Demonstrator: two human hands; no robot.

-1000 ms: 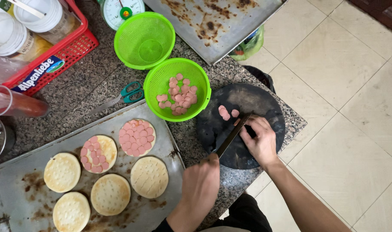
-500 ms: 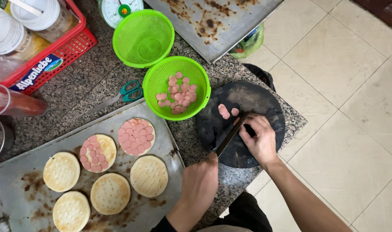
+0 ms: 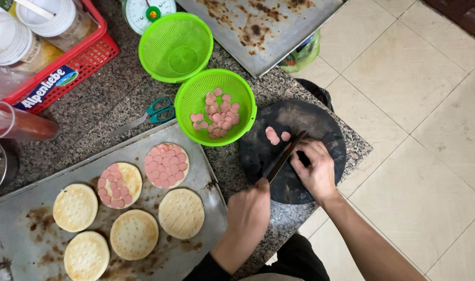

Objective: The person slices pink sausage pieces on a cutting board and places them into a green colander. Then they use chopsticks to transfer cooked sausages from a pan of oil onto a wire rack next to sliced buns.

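My left hand grips the handle of a dark knife, whose blade lies slantwise across a round black cutting board. My right hand rests on the board right beside the blade, fingers curled down; what lies under them is hidden. A few pink sausage slices lie on the board just past the knife tip. A green basket next to the board holds several more slices.
A metal tray carries several round flatbreads, two of them topped with sausage slices. An empty green basket, scissors, a kitchen scale, a red basket of jars and a second tray sit behind. Tiled floor lies to the right.
Both hands stay at the board; the knife and my right hand have shifted only slightly. The slices on the board lie where they were.
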